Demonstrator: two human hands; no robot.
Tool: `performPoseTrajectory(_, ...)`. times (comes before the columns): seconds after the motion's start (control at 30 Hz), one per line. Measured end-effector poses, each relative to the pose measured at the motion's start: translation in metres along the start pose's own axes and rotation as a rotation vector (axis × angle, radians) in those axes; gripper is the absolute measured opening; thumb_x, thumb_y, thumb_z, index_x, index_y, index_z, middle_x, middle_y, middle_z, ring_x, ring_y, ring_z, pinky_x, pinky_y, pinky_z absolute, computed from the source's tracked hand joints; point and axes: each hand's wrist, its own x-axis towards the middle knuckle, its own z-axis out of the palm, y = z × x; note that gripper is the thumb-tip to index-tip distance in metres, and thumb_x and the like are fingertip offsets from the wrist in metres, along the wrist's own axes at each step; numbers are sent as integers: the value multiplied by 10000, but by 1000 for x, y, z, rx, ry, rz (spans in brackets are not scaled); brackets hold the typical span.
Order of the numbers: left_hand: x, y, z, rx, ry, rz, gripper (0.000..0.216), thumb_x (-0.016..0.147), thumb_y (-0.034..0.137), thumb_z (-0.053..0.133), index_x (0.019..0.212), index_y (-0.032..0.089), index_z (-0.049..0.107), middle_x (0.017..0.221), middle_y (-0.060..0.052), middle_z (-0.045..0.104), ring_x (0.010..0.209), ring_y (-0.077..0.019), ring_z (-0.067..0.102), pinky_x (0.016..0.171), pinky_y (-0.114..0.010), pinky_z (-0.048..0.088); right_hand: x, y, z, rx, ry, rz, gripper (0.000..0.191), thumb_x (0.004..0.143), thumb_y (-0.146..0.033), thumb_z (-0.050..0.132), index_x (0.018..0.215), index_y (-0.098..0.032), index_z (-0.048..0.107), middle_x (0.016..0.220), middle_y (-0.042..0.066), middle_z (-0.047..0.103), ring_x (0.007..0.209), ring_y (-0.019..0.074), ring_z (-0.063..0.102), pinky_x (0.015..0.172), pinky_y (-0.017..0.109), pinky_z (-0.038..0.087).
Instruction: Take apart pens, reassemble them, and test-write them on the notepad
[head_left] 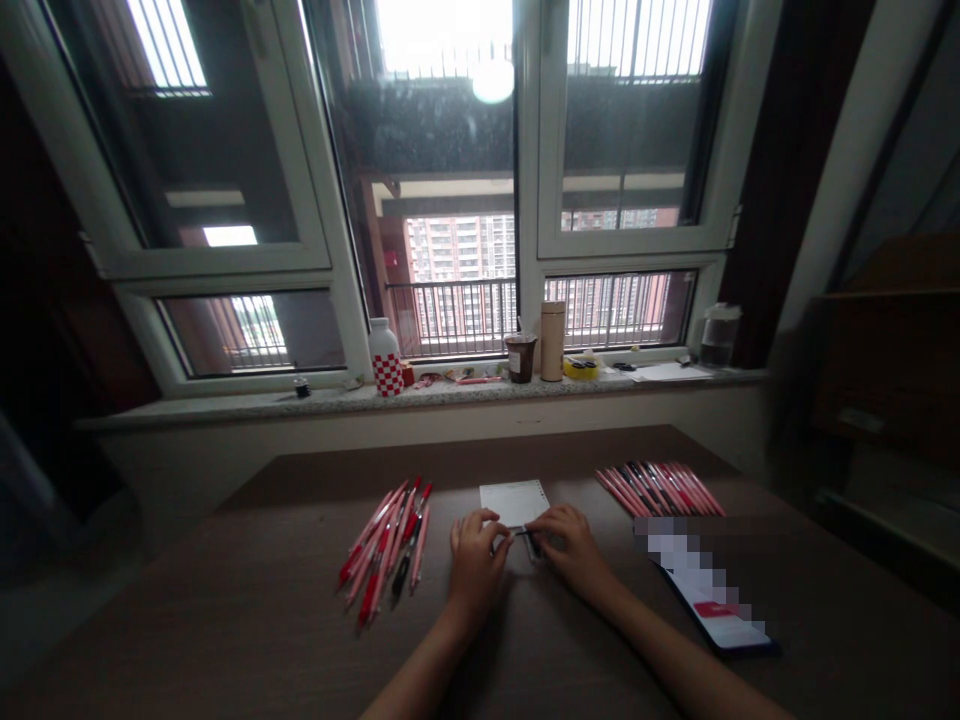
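My left hand and my right hand meet at the middle of the dark wooden table, fingers curled around a small dark pen held between them. Just beyond the hands lies a small white notepad. A loose bunch of several red and pink pens lies to the left of my left hand. A neater row of several red, pink and dark pens lies to the right of my right hand.
A phone with a lit screen lies on the table by my right forearm. The windowsill behind carries a red-checked white bottle, a dark cup, a beige flask, a tape roll and a clear jar.
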Motion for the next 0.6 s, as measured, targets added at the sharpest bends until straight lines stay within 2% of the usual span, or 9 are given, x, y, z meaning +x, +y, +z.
performPoseTrajectory(0.6, 0, 1, -1, -38, 13, 68, 125, 840, 243, 548, 859, 243, 671, 1072, -31, 618, 1090, -204, 536, 1078, -526, 254, 0, -2, 0, 54, -34, 28, 157, 818, -202, 587, 898, -252, 712, 854, 23, 694, 917, 210, 561, 886, 373, 367)
